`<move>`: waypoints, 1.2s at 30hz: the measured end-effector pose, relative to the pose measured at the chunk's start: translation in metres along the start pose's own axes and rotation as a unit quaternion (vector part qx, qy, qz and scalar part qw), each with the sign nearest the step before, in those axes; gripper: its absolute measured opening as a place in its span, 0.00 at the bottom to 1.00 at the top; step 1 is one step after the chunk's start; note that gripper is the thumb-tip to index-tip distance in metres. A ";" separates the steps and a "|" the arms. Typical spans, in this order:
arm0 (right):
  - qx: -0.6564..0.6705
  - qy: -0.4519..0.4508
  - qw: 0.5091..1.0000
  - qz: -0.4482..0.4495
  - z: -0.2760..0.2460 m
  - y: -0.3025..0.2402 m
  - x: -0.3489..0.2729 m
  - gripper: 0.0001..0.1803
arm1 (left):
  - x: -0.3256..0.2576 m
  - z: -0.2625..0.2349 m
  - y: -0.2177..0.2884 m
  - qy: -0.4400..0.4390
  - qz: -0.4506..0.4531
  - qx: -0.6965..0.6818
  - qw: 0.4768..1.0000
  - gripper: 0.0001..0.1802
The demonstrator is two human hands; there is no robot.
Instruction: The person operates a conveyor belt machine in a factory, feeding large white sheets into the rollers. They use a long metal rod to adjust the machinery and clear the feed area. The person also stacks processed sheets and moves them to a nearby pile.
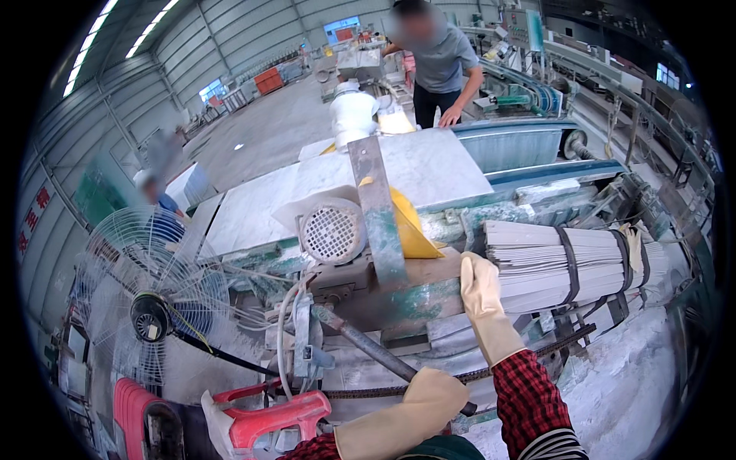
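Your right hand (481,295), in a cream rubber glove, is raised with its fingers bent at the right end of a worn metal beam patched with green paint (422,301); whether it is clamped on that beam or only rests against it, I cannot tell. Just to its right lies a thick bundle of flat white strips (529,261). Your left hand (422,395), gloved alike, lies over the lower part of a slanting grey metal pipe (368,345) — its fingers are turned from view, so I cannot tell whether they close on it.

For writing, there are large red characters (34,218) on the wall at far left, and a small pale label (153,332) on the fan's hub, too small to read.

Counted, you have two gloved hands, one bundle with three black bands (567,264) around it, one grey motor with a round perforated grille (332,230), one bent yellow sheet (410,222) behind the upright bar, and one large wire-caged fan (149,318) at your left. Two other people show: one in a grey shirt (441,61) across from you, one in blue (162,203) beyond the fan.

White slabs with faint grey marbling (307,192) cover the bench ahead — past them stretch a grey floor (264,130) and pale ribbed metal walls (230,34).
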State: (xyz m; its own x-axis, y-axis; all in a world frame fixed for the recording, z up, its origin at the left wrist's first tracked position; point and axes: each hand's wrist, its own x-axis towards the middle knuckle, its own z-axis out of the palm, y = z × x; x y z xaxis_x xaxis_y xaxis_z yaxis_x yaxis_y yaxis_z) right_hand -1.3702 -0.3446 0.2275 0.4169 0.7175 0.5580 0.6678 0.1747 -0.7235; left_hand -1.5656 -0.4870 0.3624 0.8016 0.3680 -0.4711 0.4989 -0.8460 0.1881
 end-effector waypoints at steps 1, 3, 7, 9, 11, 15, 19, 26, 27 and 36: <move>0.003 -0.014 1.000 -0.004 0.003 0.003 -0.002 0.15 | 0.001 0.006 0.001 0.021 -0.013 0.007 1.000 0.06; 0.018 -0.038 0.999 0.005 -0.008 0.000 0.000 0.15 | 0.007 0.016 0.000 0.035 -0.011 0.006 0.999 0.05; 0.068 -0.033 0.996 0.049 -0.050 -0.023 -0.026 0.19 | 0.003 0.016 -0.004 0.082 0.002 -0.001 0.997 0.04; 0.059 -0.030 0.996 0.055 -0.081 -0.014 -0.063 0.21 | 0.004 0.021 -0.002 0.099 0.000 0.000 0.995 0.04; 0.059 -0.122 0.982 0.133 -0.120 -0.022 -0.109 0.22 | 0.001 0.023 0.001 0.104 -0.023 0.007 0.994 0.05; 0.357 -0.245 0.801 0.412 -0.163 -0.035 -0.204 0.26 | 0.005 0.019 0.001 0.102 0.001 0.025 0.994 0.07; 0.403 -0.236 0.755 0.460 -0.173 -0.115 -0.210 0.24 | 0.000 0.023 -0.001 0.164 0.006 0.002 0.986 0.09; 0.422 -0.281 0.744 0.434 -0.147 -0.099 -0.214 0.18 | 0.002 0.043 -0.011 0.190 0.026 -0.032 0.981 0.10; 0.423 -0.275 0.744 0.437 -0.147 -0.101 -0.211 0.17 | 0.002 0.043 -0.011 0.189 0.020 -0.095 0.977 0.09; 0.439 -0.267 0.752 0.413 -0.146 -0.105 -0.209 0.24 | -0.069 0.053 -0.052 0.443 0.118 -0.067 0.886 0.17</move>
State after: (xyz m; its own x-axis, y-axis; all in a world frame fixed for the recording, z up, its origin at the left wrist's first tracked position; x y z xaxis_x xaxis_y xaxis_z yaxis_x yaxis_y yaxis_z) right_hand -1.4370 -0.6108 0.2459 0.0034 0.9532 -0.3024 -0.4449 -0.2693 -0.8541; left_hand -1.6644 -0.4886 0.3392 0.8031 0.3950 0.4460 0.2692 -0.9085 0.3198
